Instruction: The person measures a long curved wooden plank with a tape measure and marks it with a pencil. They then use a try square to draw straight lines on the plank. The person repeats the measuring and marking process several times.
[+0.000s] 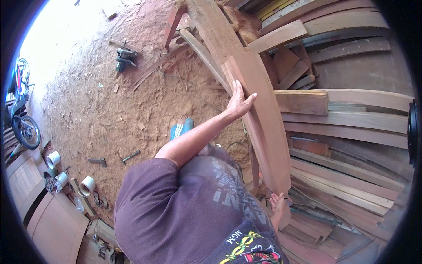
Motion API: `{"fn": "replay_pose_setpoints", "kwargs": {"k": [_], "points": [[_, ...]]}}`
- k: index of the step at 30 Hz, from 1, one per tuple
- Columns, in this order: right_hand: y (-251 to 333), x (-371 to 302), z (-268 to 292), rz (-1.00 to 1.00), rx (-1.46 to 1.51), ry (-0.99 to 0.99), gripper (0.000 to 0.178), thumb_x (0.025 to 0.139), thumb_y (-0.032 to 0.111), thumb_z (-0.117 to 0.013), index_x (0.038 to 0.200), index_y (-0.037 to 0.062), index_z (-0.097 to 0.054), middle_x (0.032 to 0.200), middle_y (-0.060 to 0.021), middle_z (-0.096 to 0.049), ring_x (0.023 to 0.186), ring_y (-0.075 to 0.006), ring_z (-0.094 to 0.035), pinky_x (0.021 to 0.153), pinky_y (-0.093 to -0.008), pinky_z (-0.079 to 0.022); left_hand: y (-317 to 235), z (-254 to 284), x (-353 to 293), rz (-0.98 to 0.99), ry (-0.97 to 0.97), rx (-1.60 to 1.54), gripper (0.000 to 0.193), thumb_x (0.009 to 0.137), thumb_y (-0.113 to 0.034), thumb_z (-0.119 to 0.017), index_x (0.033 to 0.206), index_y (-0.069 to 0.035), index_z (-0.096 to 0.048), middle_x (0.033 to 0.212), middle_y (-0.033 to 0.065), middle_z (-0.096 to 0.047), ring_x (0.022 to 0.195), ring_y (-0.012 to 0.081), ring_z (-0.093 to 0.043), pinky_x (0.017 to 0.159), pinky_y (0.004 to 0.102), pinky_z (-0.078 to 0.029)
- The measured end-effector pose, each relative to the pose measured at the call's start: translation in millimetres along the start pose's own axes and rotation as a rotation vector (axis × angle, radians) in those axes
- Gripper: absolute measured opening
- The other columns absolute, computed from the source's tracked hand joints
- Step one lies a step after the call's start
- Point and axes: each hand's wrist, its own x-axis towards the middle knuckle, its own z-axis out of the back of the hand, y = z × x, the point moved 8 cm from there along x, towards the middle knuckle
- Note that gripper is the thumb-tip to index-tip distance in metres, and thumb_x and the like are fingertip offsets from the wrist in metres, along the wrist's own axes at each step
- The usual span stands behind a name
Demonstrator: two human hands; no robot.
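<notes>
- One wooden board (265, 127) lies lengthwise on one long wooden surface (211, 27), covering its near part; the surface's far end is bare wood.
- Two hands are at the board. The left hand (239, 104) rests on it by the surface's left edge, fingers extended and thumb spread; its grip is wide, closed around nothing.
- The right hand (278, 204) is at the board's near end, palm turned up, fingers partly curled; I cannot tell whether its grip holds anything.
- One power saw (125, 56) sits on the floor (149, 103), left of the surface's far end.
- Two hammers (130, 156) lie on the floor, left of the person.
- Three pale buckets (86, 185) stand or lean toward the floor's near left corner.
- One motorbike (25, 130) is at the floor's left edge.
- Many planks (347, 123), overlapping too much to count, lie along the surface's right edge.
</notes>
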Motion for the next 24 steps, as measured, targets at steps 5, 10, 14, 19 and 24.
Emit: {"fn": "replay_pose_setpoints", "kwargs": {"k": [5,10,14,19,24], "points": [[-8,6,-4,-0.031,0.115,0.029,0.097,0.101,0.066,-0.054,0.158,-0.0058,-0.025,0.155,-0.0319,-0.041,0.141,-0.0368,-0.05,0.114,-0.0449,-0.047,-8,8,-8,0.053,-0.024,-0.07,0.118,0.091,-0.047,-0.074,0.159,0.014,-0.001,0.168,0.0353,-0.008,0.159,0.0396,-0.013,0.13,0.0376,-0.016],[-7,9,-16,0.061,0.199,0.008,0.111,0.094,0.071,-0.06,0.159,-0.0089,-0.019,0.159,-0.038,-0.028,0.145,-0.0415,-0.043,0.121,-0.0458,-0.04,-17,14,-10,0.095,-0.006,0.0,0.125,0.085,-0.055,-0.077,0.162,0.01,-0.002,0.17,0.0303,-0.012,0.159,0.037,-0.016,0.129,0.0373,-0.018],[-8,9,-17,0.089,0.227,0.046,0.109,0.094,0.069,-0.063,0.159,-0.0076,-0.021,0.155,-0.0374,-0.034,0.143,-0.0414,-0.046,0.119,-0.0468,-0.041,-16,13,-10,0.085,0.012,0.012,0.123,0.085,-0.051,-0.077,0.162,0.01,-0.003,0.169,0.0316,-0.015,0.158,0.0381,-0.021,0.128,0.0378,-0.021],[-7,13,-12,0.079,0.212,0.029,0.107,0.094,0.068,-0.063,0.158,-0.0073,-0.023,0.152,-0.0353,-0.041,0.139,-0.0411,-0.051,0.118,-0.0466,-0.043,-13,13,-10,0.09,0.034,0.078,0.122,0.084,-0.044,-0.078,0.162,0.01,-0.001,0.167,0.0334,-0.018,0.155,0.0411,-0.028,0.128,0.0393,-0.025],[-10,14,-12,0.068,0.208,-0.052,0.106,0.094,0.069,-0.064,0.158,-0.0072,-0.026,0.149,-0.0322,-0.047,0.136,-0.0409,-0.054,0.11,-0.0451,-0.049,-5,32,-6,0.025,-0.002,0.103,0.099,0.091,-0.047,-0.074,0.16,0.006,-0.026,0.156,0.0306,-0.044,0.146,0.0383,-0.046,0.119,0.0413,-0.039]]}}
